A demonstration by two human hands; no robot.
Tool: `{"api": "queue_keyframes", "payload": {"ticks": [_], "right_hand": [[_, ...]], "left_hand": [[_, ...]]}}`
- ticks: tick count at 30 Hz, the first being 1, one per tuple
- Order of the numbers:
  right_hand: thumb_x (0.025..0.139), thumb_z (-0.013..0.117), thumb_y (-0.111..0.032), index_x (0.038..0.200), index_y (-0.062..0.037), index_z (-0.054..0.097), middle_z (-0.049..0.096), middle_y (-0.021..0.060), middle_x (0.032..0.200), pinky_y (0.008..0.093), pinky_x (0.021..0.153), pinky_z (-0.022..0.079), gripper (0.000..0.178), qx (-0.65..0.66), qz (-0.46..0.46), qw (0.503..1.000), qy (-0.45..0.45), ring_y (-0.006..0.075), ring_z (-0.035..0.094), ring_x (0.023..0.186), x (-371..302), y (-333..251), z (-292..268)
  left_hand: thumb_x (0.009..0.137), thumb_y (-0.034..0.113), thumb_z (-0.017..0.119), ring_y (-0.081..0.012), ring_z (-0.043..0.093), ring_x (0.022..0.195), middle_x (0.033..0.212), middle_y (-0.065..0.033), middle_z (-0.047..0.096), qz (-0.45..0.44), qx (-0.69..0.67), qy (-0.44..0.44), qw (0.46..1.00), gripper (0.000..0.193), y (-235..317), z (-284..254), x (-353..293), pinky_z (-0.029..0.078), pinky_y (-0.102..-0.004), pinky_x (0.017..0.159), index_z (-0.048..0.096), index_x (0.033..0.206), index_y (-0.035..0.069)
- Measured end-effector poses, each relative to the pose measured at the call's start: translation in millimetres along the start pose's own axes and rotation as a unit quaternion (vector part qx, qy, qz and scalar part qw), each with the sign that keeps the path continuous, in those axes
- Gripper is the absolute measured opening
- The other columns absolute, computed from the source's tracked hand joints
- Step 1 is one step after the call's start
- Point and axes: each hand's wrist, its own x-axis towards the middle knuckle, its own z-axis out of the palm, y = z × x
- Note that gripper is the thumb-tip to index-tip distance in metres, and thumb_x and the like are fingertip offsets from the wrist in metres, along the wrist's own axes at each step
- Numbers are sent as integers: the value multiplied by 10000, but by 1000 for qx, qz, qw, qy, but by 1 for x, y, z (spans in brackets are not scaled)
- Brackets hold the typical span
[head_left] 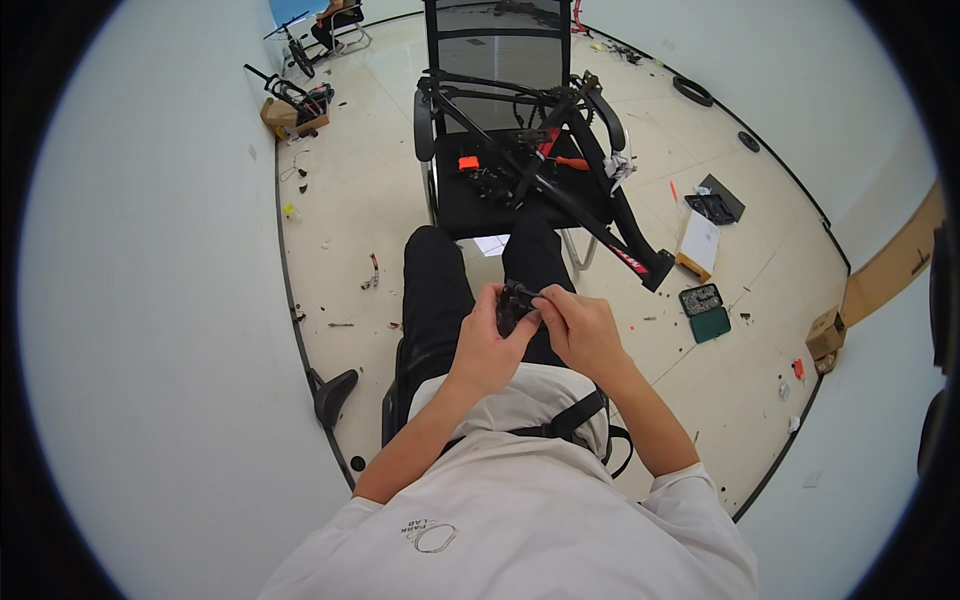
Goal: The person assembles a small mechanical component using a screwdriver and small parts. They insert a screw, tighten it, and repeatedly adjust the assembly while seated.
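Observation:
Above my lap, both hands are closed on one small black part [515, 301]. It looks like a bicycle component, but my fingers hide too much of it to tell its kind. My left hand [488, 345] wraps round its left side. From the right, the thumb and fingers of my right hand [583, 330] pinch it, and both thumbs nearly meet over it. Beyond my knees, a black bicycle frame [560, 195] with red patches lies across a black mesh chair [470, 205]. Beside it on the seat are an orange block [468, 163] and an orange-handled tool [572, 163].
A bicycle saddle [334, 398] lies on the floor at left. At right are an open green case [711, 325], a white-topped box [698, 245] and a black tool case [712, 207]. Small parts are scattered about. A person [325, 28] sits far left near another bicycle [298, 52].

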Motion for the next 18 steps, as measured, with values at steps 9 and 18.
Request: {"api": "queue_keyframes", "payload": {"ticks": [9, 18], "right_hand": [[889, 630, -109, 804, -36, 561, 540, 107, 601, 365, 458, 396, 131, 13, -23, 996, -87, 305, 533, 508, 0, 2, -10], [922, 596, -164, 732, -18, 567, 516, 135, 568, 354, 482, 380, 242, 246, 151, 938, -190, 307, 507, 498, 7, -3, -22]], "left_hand": [[796, 190, 719, -223, 636, 603, 691, -116, 623, 30, 93, -8, 995, 345, 7, -4, -1, 485, -323, 566, 490, 955, -13], [769, 126, 726, -86, 467, 584, 652, -42, 499, 56, 115, 1, 992, 300, 16, -6, -3, 421, -269, 532, 467, 872, 17]]}}
